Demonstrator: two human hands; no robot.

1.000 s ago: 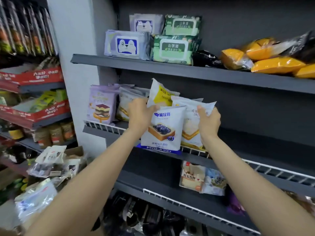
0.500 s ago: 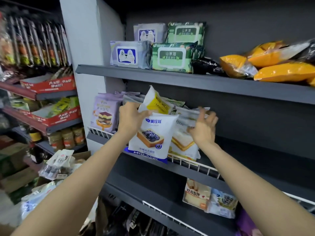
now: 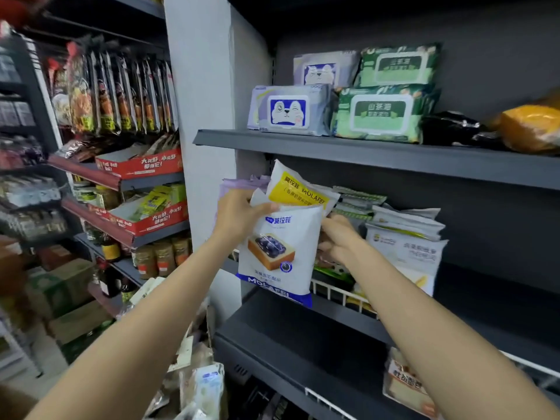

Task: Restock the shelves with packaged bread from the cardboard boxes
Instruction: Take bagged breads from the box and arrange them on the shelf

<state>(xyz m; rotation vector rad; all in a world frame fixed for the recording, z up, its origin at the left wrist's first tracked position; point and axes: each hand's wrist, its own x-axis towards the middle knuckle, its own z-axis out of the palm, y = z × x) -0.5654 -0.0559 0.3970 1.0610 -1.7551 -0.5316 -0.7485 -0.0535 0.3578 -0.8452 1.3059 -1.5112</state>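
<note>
Head view puts the blueberry pack (image 3: 277, 253) in front of the middle shelf (image 3: 342, 310), its lower edge hanging past the wire rail (image 3: 339, 294); the left hand (image 3: 239, 215) pinches its top left corner, thumb over the front, fingers curled behind; a yellow pack (image 3: 298, 192) stands tilted just behind it, touching the same hand; whether that hand grips it too I cannot tell. The right hand (image 3: 339, 237) reaches in behind the blueberry pack's right edge with its fingers curled into the packs there; what it holds is hidden. A white stack (image 3: 406, 237) leans just beside that hand; wipes (image 3: 289, 112) sit on the shelf above. Likely risks: the blueberry pack, held by one corner and over the rail, could slip and fall; the yellow pack could tip forward once the hand lets go; the right hand's push could topple the leaning stack.
</note>
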